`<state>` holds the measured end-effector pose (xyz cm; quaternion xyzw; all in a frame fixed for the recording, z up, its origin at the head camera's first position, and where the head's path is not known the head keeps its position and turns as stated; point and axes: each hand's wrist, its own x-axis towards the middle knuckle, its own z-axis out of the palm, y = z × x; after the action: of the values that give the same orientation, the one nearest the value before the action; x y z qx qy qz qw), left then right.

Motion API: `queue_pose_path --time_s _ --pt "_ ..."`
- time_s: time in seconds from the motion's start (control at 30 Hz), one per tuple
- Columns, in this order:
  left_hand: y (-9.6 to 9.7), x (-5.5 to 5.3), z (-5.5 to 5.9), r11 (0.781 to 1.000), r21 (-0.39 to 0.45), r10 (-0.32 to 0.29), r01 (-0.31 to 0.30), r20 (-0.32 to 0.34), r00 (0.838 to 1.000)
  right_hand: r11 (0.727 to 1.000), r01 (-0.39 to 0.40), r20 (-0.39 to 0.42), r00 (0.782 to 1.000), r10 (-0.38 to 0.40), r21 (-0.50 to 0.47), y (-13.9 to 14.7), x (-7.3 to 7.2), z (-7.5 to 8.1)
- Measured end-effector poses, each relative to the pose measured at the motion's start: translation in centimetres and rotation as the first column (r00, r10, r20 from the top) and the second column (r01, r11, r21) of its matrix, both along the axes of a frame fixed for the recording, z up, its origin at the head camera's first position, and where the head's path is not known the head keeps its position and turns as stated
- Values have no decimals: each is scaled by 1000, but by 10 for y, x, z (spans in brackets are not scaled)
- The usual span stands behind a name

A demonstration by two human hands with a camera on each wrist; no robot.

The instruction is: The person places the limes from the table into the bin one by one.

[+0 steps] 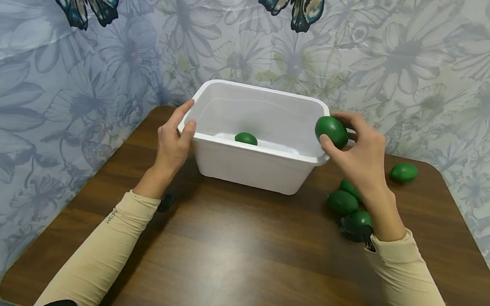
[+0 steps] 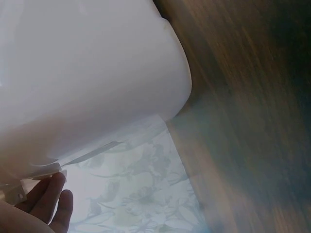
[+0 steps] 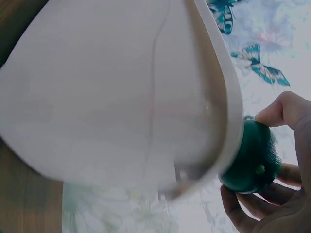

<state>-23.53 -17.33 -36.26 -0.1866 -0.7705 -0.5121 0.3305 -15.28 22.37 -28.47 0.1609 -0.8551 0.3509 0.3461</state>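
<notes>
A white plastic tub [image 1: 244, 164] stands on the brown table, with one green lime [image 1: 246, 138] on its floor. My left hand [image 1: 172, 144] grips the tub's left end at the rim; in the left wrist view its fingers [image 2: 51, 199] show below the tub wall. At the tub's right end, my right hand [image 1: 359, 149] holds another green lime [image 1: 331, 131] between thumb and fingers, level with the rim. That lime [image 3: 255, 158] overlaps the rim's outer edge in the right wrist view; whether they touch I cannot tell.
Several more green limes [image 1: 342, 203] lie grouped on the table under my right wrist, partly hidden by it. A single lime [image 1: 404, 173] sits farther right, near the back edge. Behind the table [image 1: 223, 244] is a wall [image 1: 419, 88] with flower and butterfly patterns.
</notes>
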Motion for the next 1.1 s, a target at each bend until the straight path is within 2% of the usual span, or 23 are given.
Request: queue_pose_path --time_s 0.33,0.47,0.6,0.83,1.0,1.1 --pt "13 -5 -2 999 6 -36 36 4 999 996 -40 -13 999 41 79 -11 -12 -15" --pt "16 -6 -2 999 22 -40 40 -3 999 991 -85 5 996 85 104 -12 -19 -23" --pt "15 -6 -1 999 37 -35 35 -16 999 981 -133 36 991 130 139 -14 -25 -31" --pt "10 -5 1 1000 25 1 -1 6 1000 970 -184 4 983 186 156 -18 -31 -31" --pt "8 -3 1 999 23 29 -29 16 999 971 -181 0 983 183 153 -19 -32 -32" --pt "10 -3 1 1000 19 22 -22 8 1000 978 -155 -14 987 158 137 -14 -29 -34"
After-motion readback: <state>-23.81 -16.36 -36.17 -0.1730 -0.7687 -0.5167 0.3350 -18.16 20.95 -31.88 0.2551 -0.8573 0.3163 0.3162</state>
